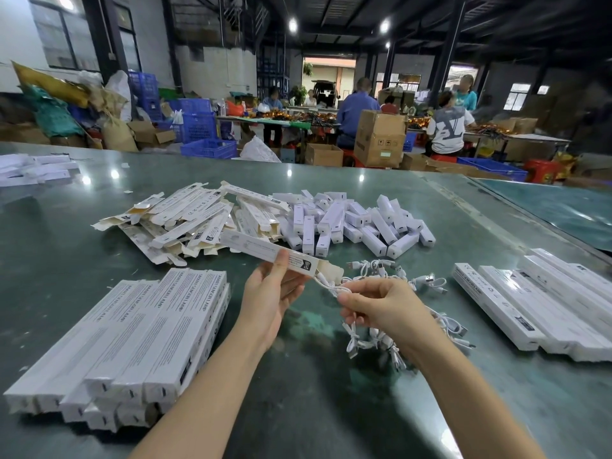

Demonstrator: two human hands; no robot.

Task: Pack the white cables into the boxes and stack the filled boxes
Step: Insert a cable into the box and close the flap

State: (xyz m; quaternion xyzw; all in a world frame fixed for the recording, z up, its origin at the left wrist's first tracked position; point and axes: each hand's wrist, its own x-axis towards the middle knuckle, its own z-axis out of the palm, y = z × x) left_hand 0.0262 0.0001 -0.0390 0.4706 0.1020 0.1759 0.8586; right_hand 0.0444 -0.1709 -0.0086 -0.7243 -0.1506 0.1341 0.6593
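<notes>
Here the left hand (268, 293) holds a long, narrow white cardboard box (271, 251) above the glossy green counter (314, 392), its grip clamped on the box with the thumb on top. The box's open end flap points toward the right hand (381, 306), whose grip pinches a coiled white cable (326, 282) right at that opening. More white cables (390, 276) lie loose beneath and beyond the right hand. Filled white boxes (132, 342) are stacked at the left; another row of boxes (536, 306) lies at the right.
</notes>
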